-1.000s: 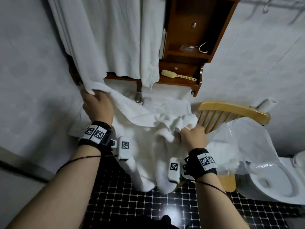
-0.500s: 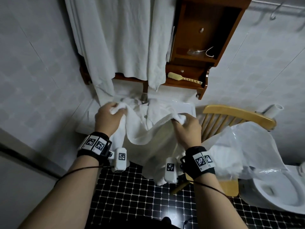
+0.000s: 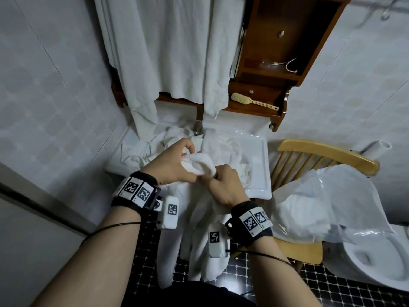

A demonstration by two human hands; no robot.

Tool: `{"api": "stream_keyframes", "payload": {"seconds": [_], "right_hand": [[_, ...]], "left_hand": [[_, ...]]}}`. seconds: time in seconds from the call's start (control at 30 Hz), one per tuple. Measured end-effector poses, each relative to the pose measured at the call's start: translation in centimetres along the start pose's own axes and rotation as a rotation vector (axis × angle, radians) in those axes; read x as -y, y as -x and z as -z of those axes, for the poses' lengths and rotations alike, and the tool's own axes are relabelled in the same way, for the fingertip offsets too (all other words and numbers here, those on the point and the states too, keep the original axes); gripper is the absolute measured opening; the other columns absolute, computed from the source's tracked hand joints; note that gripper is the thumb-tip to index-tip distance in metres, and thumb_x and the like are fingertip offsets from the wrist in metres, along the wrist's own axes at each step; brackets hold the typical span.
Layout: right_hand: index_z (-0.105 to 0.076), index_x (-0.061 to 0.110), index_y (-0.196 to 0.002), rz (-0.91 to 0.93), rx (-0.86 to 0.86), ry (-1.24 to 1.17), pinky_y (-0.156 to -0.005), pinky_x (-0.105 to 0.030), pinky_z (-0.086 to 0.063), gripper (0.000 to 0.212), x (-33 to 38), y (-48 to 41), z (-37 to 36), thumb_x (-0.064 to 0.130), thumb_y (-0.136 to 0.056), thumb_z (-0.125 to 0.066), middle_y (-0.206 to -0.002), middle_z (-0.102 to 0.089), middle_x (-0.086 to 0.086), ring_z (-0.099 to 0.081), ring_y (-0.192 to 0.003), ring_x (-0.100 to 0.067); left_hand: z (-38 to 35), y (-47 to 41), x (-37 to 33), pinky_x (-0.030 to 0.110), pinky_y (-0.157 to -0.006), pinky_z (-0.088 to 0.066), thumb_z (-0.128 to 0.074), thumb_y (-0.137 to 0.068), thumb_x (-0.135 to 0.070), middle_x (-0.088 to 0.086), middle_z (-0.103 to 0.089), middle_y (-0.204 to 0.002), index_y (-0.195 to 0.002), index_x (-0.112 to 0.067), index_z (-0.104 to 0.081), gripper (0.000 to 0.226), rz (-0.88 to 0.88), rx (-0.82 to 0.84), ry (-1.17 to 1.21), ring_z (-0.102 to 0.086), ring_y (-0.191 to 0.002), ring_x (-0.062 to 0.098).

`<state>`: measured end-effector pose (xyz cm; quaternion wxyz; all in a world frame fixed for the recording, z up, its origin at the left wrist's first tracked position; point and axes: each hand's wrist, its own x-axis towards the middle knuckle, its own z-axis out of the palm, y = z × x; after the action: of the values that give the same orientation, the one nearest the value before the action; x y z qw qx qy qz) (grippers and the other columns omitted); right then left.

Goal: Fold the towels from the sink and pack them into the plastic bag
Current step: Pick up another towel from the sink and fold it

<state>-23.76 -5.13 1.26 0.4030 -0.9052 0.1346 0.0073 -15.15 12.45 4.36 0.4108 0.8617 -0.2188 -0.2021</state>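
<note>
A white towel (image 3: 199, 218) hangs doubled from both my hands in front of the white sink (image 3: 263, 173). My left hand (image 3: 172, 167) pinches its gathered top edge, and my right hand (image 3: 223, 185) grips the same edge right beside it. The towel's lower end droops toward the dark floor. More crumpled white towels (image 3: 159, 142) lie in the sink basin behind my hands. The clear plastic bag (image 3: 332, 196) lies open on the wooden chair to the right, with folded white cloth inside it.
The wooden chair (image 3: 321, 149) stands right of the sink, a toilet (image 3: 365, 258) beyond it. White cloths (image 3: 166, 52) hang above the sink beside a wooden wall shelf (image 3: 276, 85) holding a brush. Dark tiled floor (image 3: 332, 289) below.
My hands have come together, bringing the two held towel corners side by side so the towel hangs doubled. The view has tilted down a little.
</note>
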Motion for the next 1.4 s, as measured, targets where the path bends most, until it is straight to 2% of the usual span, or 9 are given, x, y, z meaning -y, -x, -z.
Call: {"api": "stream_keyframes", "payload": {"seconds": [0.23,0.4,0.63,0.73,0.93,1.03,1.13,1.3,1.4], "right_hand": [[-0.057,0.015,-0.058,-0.062,-0.103,-0.503,-0.052,-0.027,-0.037,0.042,-0.2,-0.4,3.2,0.022,-0.097,-0.072,-0.053,-0.053,0.008,-0.046,-0.050,-0.009],[-0.045,0.018,-0.056,-0.152,-0.247,-0.717,-0.050,-0.031,-0.030,0.051,0.3,-0.7,4.2,0.031,-0.098,-0.071,-0.050,-0.038,0.000,-0.035,-0.048,-0.017],[-0.069,0.005,-0.085,-0.323,-0.364,-0.855,-0.058,-0.034,-0.050,0.033,-1.3,-1.2,4.0,0.035,-0.082,-0.082,-0.072,-0.066,-0.012,-0.059,-0.061,-0.023],[-0.072,0.002,-0.116,-0.390,-0.222,-0.841,-0.057,-0.032,-0.054,0.059,-2.5,-1.3,3.8,0.033,-0.070,-0.093,-0.076,-0.073,-0.018,-0.068,-0.059,-0.026],[-0.080,0.007,-0.100,-0.259,-0.053,-0.874,-0.066,-0.030,-0.056,0.012,0.3,-0.5,3.6,0.011,-0.089,-0.082,-0.081,-0.075,-0.010,-0.068,-0.072,-0.022],[-0.077,0.007,-0.096,-0.134,0.039,-0.951,-0.067,-0.032,-0.058,0.006,2.4,0.2,3.9,0.005,-0.096,-0.072,-0.079,-0.072,-0.008,-0.067,-0.071,-0.019],[-0.074,0.007,-0.102,-0.051,0.029,-1.056,-0.062,-0.030,-0.057,0.007,3.4,0.4,3.9,0.004,-0.099,-0.068,-0.080,-0.065,-0.010,-0.062,-0.067,-0.017],[-0.075,0.028,-0.119,-0.013,-0.125,-0.840,-0.086,-0.040,-0.056,0.041,1.5,-0.4,3.3,0.025,-0.081,-0.091,-0.102,-0.064,-0.008,-0.064,-0.090,-0.018],[-0.062,0.042,-0.130,0.154,-0.092,-0.487,-0.088,-0.037,-0.054,0.079,0.5,-0.3,2.3,0.034,-0.062,-0.100,-0.113,-0.057,0.006,-0.058,-0.097,-0.016]], "left_hand": [[0.2,-1.1,3.0,0.030,-0.065,-0.043,-0.071,-0.086,-0.016,-0.006,-0.066,-0.078,-0.079,-0.023,-0.066,0.012,0.105,-0.293,-0.104,-0.064,-0.082,0.022],[0.8,-1.2,3.6,0.043,-0.073,-0.047,-0.049,-0.098,-0.009,0.008,-0.065,-0.078,-0.088,-0.011,-0.069,0.023,0.135,-0.426,-0.164,-0.059,-0.084,0.036],[0.4,-0.6,3.2,0.032,-0.074,-0.045,-0.053,-0.102,-0.011,-0.003,-0.068,-0.090,-0.101,-0.017,-0.069,0.016,0.051,-0.518,0.195,-0.062,-0.089,0.019],[0.7,0.4,1.4,0.028,-0.077,-0.044,-0.064,-0.089,-0.022,-0.007,-0.072,-0.089,-0.092,-0.016,-0.073,0.012,0.033,-0.543,0.396,-0.062,-0.088,0.011],[1.1,1.7,0.3,0.027,-0.104,-0.047,-0.083,-0.087,-0.042,-0.016,-0.076,-0.117,-0.113,-0.027,-0.079,0.030,-0.083,-0.098,0.156,-0.066,-0.113,0.000],[-1.0,1.7,0.3,0.023,-0.099,-0.049,-0.096,-0.071,-0.039,-0.026,-0.064,-0.132,-0.137,-0.038,-0.064,0.073,-0.047,0.141,-0.090,-0.062,-0.115,-0.006],[-2.9,1.3,0.7,0.035,-0.085,-0.057,-0.085,-0.083,-0.044,-0.014,-0.077,-0.100,-0.107,-0.036,-0.073,0.027,-0.013,0.180,-0.089,-0.072,-0.092,0.003],[-2.2,1.1,1.8,0.040,-0.094,-0.055,-0.056,-0.099,-0.043,-0.007,-0.076,-0.108,-0.111,-0.029,-0.072,0.025,0.004,-0.127,-0.060,-0.070,-0.106,0.017],[-0.9,1.3,0.7,0.031,-0.078,-0.050,-0.054,-0.101,-0.033,-0.002,-0.075,-0.087,-0.094,-0.017,-0.072,0.025,0.019,-0.251,0.038,-0.069,-0.086,0.017]]}}
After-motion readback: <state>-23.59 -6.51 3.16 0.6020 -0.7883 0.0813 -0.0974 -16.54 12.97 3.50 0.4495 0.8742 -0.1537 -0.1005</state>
